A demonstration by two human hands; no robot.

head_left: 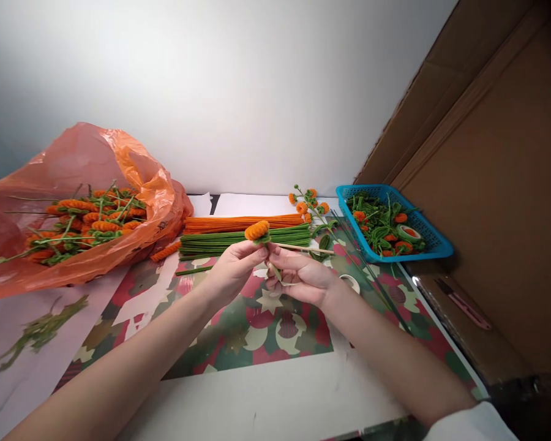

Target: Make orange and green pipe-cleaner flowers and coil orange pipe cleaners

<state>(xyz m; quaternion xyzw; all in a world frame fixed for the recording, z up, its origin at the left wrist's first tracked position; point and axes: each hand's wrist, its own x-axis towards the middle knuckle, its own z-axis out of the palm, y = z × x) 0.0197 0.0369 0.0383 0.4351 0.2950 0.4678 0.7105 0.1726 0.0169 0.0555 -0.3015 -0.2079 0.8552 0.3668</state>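
An orange chenille flower [257,231] with a green base is raised over the middle of the table. My left hand [236,272] is closed, thumb and fingertips pinching the green part just under the flower head. From there a thin pale stem [303,247] runs off to the right, above my right hand. My right hand [305,277] is closed too, its thumb and index meeting at the flower's base. A narrow pale-green strip of tape [276,271] hangs at its fingers. Partly hidden by my right wrist, a white tape roll [350,283] lies on the patterned mat.
An orange plastic bag [158,211] of similar flowers stands at left. Bundles of orange pipe cleaners [239,222] and green ones [211,243] lie behind my hands. A flower spray [319,208], a blue basket [431,252] and a pink cutter [468,309] are to the right.
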